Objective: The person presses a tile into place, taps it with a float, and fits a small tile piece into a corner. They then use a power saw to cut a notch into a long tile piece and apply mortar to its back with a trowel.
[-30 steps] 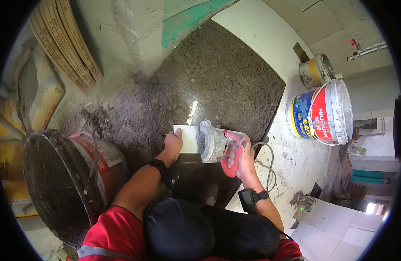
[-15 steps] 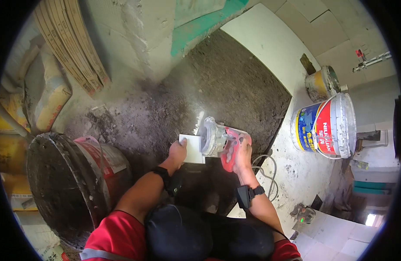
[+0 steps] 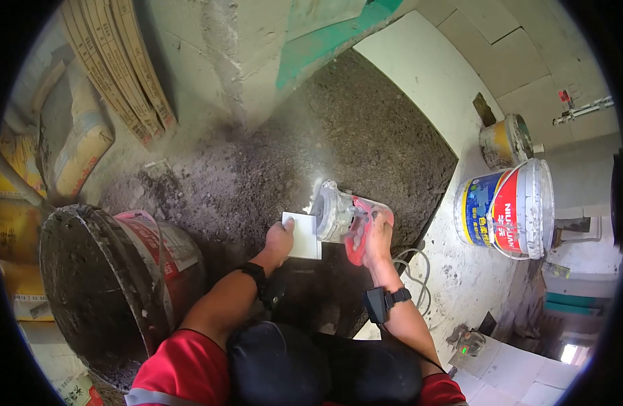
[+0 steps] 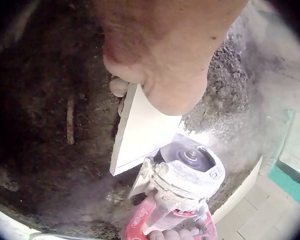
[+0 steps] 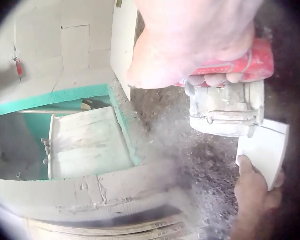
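My left hand (image 3: 279, 242) pinches a small white tile (image 3: 301, 237) by its left edge, thumb on top and fingers underneath. My right hand (image 3: 378, 240) grips the red handle of a handheld tile saw (image 3: 335, 213) caked in pale dust. The saw's front lies against the tile's right edge. In the left wrist view, the round blade (image 4: 190, 156) is blurred under its guard, right beside the tile's end. Fingers of the right hand curl round the handle in the right wrist view. White dust sprays forward from the blade.
Below lies rough grey mortar (image 3: 365, 115), bordered by a white slab (image 3: 420, 61). A mortar-filled bucket (image 3: 88, 291) lies tipped at left, and a labelled paint bucket (image 3: 501, 210) stands at right. The saw's grey cord (image 3: 426, 284) loops beside the right wrist. Stacked boards (image 3: 115, 68) lean at the back left.
The saw has moved forward along the tile's right edge, and the tile sits slightly nearer the body. Haze ahead has spread. The whole head view has shifted slightly.
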`<state>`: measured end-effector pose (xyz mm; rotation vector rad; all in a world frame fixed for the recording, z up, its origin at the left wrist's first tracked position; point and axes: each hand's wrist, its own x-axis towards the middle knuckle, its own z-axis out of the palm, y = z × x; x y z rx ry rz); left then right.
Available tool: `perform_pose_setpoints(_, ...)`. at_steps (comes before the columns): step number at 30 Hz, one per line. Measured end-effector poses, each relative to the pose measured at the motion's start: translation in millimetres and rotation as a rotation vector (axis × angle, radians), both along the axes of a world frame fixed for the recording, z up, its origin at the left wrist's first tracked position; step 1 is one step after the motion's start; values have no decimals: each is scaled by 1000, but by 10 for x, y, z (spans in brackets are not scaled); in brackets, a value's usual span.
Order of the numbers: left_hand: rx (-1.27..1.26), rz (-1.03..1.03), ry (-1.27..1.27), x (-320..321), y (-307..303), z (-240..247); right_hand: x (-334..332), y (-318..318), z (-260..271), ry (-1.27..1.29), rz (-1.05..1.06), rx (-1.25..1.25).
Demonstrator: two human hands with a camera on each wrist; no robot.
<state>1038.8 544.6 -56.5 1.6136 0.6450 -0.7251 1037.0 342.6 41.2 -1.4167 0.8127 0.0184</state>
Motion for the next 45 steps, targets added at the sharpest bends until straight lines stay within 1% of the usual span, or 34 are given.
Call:
perform_pose_setpoints(6,39,-46,-11,-8,-1,-153,17,-6,26,47,9,24)
perform_pose_setpoints(9,24,-43,-64,-49,-7,-372,10,30,141,65,23,11)
perform_pose_setpoints(11,53,-29,-179,-59,-14,-443,2,59,175,78,36,4)
perform_pose_setpoints(12,51,-26,-179,-62,-20,-475,0,79,176,56,18,3)
perform_pose_setpoints(14,64,-59,-85,-32,-3,-336,-14,79,164,35,1,3)
perform_pose_setpoints(17,25,-35,-43,-17,-1,-238,-25,70,156,85,48,8)
perform_pose_setpoints(21,18,-26,-37,-11,1,-196,-28,85,174,77,52,16)
perform_pose_setpoints(24,44,-60,-26,4,12,-223,-35,40,113,79,49,23)
perform_pose_setpoints(27,112,-83,-90,-9,4,-306,-93,-2,57,70,34,31)
perform_pose_setpoints(29,110,-85,-36,7,0,-233,-108,-1,106,73,20,32)
perform_pose_setpoints(31,114,-88,-69,-12,-2,-327,-163,-17,185,111,34,93)
perform_pose_setpoints(33,121,-88,-108,-28,-14,-407,-173,-3,216,111,31,93)
perform_pose_setpoints(36,122,-73,-119,-24,-16,-298,-191,3,180,110,38,93)
perform_pose_setpoints(39,144,-120,-112,-10,1,-273,-186,8,160,110,38,85)
perform_pose_setpoints(41,99,-83,-61,8,4,-97,-195,13,158,117,34,76)
perform_pose_setpoints(43,81,-72,-34,24,10,-41,-229,0,191,115,23,125)
perform_pose_setpoints(45,62,-69,-9,13,3,-36,-262,9,246,119,26,120)
